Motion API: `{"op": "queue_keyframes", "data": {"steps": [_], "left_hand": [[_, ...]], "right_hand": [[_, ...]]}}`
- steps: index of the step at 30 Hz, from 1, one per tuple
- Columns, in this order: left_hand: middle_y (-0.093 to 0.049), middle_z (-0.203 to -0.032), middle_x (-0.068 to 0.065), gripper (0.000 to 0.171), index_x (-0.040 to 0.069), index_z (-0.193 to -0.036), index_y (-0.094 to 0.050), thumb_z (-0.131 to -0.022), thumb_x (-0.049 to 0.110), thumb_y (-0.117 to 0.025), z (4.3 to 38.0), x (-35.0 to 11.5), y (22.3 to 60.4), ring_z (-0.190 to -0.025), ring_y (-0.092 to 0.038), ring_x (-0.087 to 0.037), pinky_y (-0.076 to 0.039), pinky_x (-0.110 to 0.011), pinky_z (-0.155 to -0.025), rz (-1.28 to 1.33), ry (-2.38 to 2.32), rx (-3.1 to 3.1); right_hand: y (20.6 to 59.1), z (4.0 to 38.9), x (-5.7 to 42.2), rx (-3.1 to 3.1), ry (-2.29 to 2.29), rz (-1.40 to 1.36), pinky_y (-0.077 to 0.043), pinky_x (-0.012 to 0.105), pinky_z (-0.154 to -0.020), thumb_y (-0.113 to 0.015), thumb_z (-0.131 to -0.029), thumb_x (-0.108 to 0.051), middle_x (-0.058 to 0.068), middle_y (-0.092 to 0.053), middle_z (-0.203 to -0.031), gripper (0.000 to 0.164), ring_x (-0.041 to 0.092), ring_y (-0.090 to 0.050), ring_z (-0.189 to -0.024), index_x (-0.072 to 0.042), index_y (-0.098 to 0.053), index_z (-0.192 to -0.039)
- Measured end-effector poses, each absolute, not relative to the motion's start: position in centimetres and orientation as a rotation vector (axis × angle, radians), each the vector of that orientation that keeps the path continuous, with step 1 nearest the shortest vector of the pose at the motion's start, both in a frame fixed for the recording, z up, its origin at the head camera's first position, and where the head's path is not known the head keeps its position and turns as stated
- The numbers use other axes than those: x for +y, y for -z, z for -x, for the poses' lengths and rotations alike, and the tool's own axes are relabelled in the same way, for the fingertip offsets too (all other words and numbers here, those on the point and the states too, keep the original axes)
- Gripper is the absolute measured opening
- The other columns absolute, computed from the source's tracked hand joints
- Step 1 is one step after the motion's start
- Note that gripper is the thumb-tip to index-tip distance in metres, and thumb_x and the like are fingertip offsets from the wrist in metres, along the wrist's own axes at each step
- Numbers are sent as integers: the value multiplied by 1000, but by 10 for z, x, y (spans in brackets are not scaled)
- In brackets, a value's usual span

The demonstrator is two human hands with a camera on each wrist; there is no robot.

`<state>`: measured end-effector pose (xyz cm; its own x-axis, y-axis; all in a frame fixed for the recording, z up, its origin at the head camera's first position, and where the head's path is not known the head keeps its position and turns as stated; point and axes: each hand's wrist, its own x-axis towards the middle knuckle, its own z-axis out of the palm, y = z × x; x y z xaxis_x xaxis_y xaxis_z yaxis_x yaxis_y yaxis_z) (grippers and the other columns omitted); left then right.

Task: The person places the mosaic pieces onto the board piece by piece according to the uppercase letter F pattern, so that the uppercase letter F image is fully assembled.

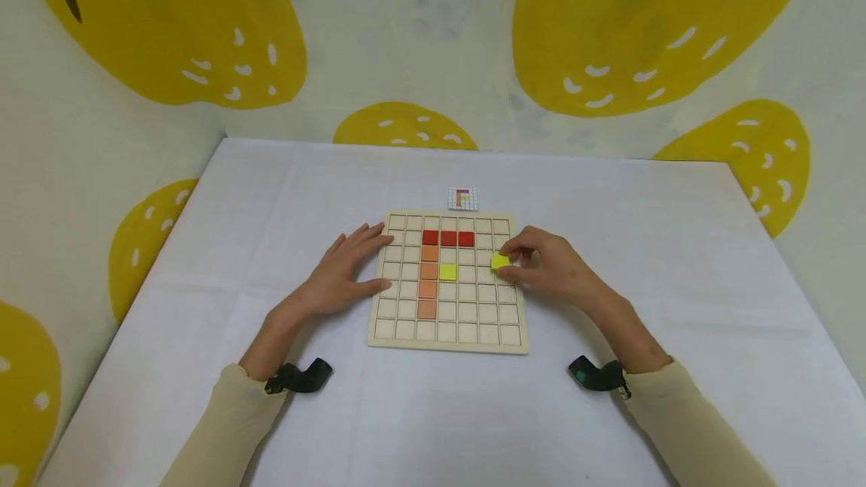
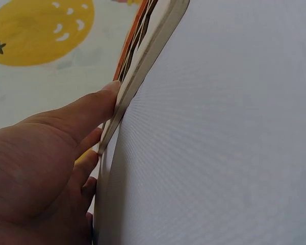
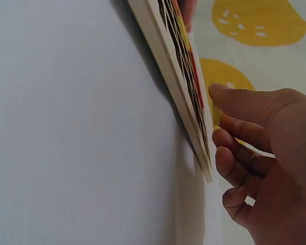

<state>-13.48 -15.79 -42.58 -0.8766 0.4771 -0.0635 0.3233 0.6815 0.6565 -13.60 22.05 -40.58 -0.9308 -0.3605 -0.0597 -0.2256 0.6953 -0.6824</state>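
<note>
A square wooden grid board [image 1: 468, 332] lies on the white table. Three red tiles [image 1: 449, 239] form a row near its top, and a column of several orange tiles [image 1: 428, 289] runs down below the leftmost one. One yellow tile [image 1: 447, 272] sits in a cell right of that column. My right hand [image 1: 551, 265] pinches another yellow tile [image 1: 499, 261] between thumb and fingers, over the board's right side; the right wrist view shows this tile edge-on, above the board. My left hand [image 1: 345, 269] rests against the board's left edge, fingers spread, thumb touching the rim in the left wrist view.
A small pattern card [image 1: 463, 198] with a coloured grid design lies just beyond the board's far edge. Dark straps with cameras [image 1: 301, 376] sit at both wrists. A cloth with yellow fruit prints [image 1: 413, 126] hangs behind the table.
</note>
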Motion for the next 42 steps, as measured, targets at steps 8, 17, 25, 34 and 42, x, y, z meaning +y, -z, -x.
{"op": "queue_keyframes", "data": {"steps": [8, 17, 25, 34, 42], "left_hand": [[-27, -174, -12, 74, 13, -158, -44, -94, 27, -78, 135, -156, 427, -164, -14, -36, -4, -63, -131, -649, -994, 2658], [-27, -174, -12, 75, 13, -159, -43, -94, 26, -78, 135, -156, 426, -164, -14, -36, -4, -64, -131, -649, -983, 2667], [-28, -173, -12, 74, 13, -159, -44, -94, 27, -77, 137, -156, 427, -164, -15, -37, -5, -64, -131, -661, -975, 2681], [-27, -174, -10, 74, 14, -159, -44, -94, 27, -77, 138, -156, 427, -164, -15, -36, -5, -62, -132, -666, -980, 2674], [-27, -174, -10, 74, 14, -159, -43, -95, 28, -77, 138, -155, 428, -164, -15, -36, -5, -62, -132, -664, -959, 2677]], "right_hand": [[405, 136, 199, 2703, 971, 552, -47, 28, -78, -88, -85, -23, 1, -65, -96, 27, 17, -56, -89, -13, -77, -107], [409, 133, 184, 2739, 884, 596, -45, 37, -92, -86, -87, -29, -3, -67, -107, 25, 18, -58, -99, -20, -77, -109], [408, 133, 177, 2777, 899, 638, -45, 38, -90, -87, -85, -28, -2, -67, -103, 26, 18, -58, -95, -20, -77, -108], [411, 132, 175, 2763, 947, 592, -47, 38, -91, -89, -84, -27, 0, -66, -104, 27, 19, -58, -98, -21, -77, -107], [413, 134, 181, 2710, 989, 562, -51, 38, -92, -89, -83, -29, 0, -65, -108, 30, 20, -58, -102, -21, -76, -110]]}}
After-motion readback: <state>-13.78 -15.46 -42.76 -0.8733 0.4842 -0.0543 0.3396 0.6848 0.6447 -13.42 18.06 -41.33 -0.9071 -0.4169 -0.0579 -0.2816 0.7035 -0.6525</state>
